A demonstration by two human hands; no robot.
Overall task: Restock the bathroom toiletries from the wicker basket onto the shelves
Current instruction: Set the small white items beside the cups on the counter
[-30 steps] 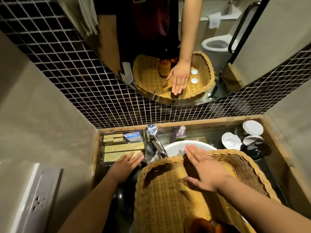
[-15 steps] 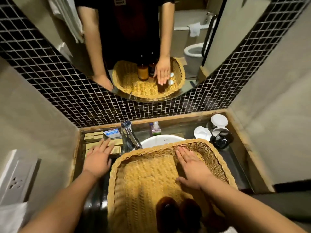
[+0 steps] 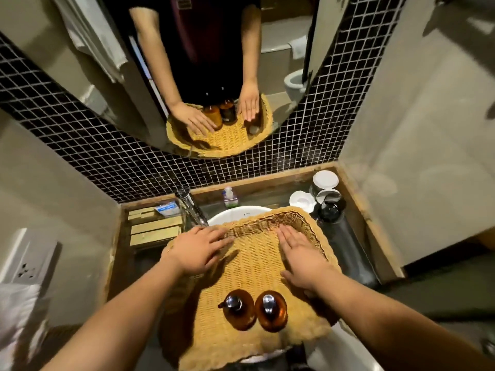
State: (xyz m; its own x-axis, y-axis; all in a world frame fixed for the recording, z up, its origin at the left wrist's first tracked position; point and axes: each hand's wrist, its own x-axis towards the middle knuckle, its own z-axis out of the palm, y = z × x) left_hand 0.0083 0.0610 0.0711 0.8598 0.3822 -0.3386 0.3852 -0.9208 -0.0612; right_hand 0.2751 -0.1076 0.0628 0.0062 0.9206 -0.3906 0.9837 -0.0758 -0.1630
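wicker basket (image 3: 257, 266) | tan weave | two amber pump bottles (image 3: 254, 311) inside

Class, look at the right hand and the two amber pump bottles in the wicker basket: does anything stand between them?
Nothing visible does. The right hand lies flat and empty on the wicker basket floor; the two amber pump bottles stand upright just nearer the person, with only bare weave between.

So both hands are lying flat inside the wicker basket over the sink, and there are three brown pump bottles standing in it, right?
Not quite: the head view shows two brown pump bottles, not three. The rest holds: the left hand and right hand lie flat inside the wicker basket over the sink.
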